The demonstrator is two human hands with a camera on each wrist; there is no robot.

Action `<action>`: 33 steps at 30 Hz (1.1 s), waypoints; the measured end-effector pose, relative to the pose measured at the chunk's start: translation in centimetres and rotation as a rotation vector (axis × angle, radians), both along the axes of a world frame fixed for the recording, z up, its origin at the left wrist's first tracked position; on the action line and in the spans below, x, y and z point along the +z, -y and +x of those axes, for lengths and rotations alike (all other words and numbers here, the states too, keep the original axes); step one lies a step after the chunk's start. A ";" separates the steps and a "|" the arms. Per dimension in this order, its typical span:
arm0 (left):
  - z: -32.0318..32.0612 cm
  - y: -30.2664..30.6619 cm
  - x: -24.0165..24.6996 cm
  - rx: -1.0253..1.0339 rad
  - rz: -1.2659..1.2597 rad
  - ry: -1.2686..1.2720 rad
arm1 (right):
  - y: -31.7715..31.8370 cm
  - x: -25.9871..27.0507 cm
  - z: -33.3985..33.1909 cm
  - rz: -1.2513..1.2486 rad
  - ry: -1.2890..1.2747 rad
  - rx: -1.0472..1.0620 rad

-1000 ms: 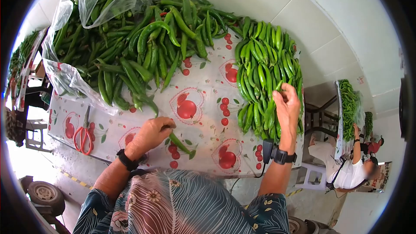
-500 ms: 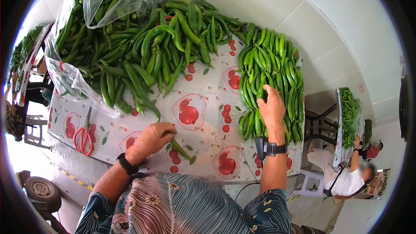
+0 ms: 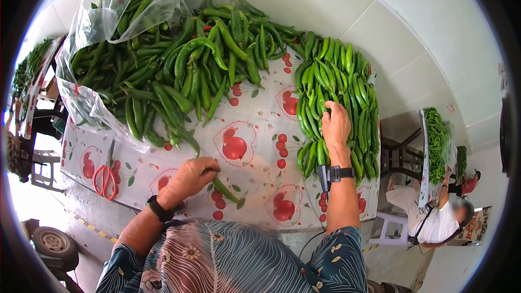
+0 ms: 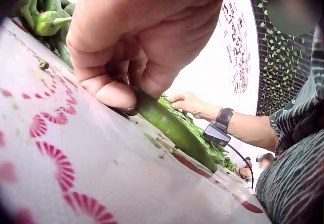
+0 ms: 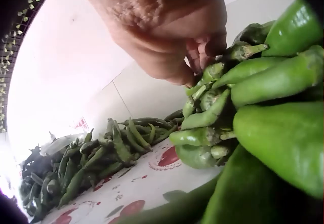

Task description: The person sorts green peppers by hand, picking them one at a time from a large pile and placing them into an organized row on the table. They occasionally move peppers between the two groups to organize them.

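My left hand pinches one long green chili pepper between thumb and fingers, low over the tablecloth near its front edge. The pepper's free end points right, toward my body. Over on the right, my right hand reaches onto neatly laid rows of green chili peppers. In the right wrist view its thumb and fingertips close on the stem end of a green chili pepper among the stacked ones. The palm hides part of these rows in the head view.
A loose heap of green chili peppers spills from a clear plastic bag at the back left. Red-handled scissors lie at the front left of the patterned tablecloth. Tiled wall stands behind. A person works at another table on the right.
My right hand has come down from above the rows with a pepper and moved slightly left and away from me, fingers now among the peppers. The left hand keeps its pepper nearly in place.
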State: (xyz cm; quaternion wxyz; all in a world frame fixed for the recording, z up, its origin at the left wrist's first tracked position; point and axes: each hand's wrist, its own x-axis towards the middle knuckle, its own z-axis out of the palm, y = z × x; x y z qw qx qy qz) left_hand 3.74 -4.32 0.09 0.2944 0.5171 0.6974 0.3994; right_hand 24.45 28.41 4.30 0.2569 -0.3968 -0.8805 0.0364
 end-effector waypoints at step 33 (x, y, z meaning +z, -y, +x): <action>-0.6 -1.8 5.0 0.169 0.024 0.512 | 12.8 2.6 -0.5 -0.847 -0.438 0.201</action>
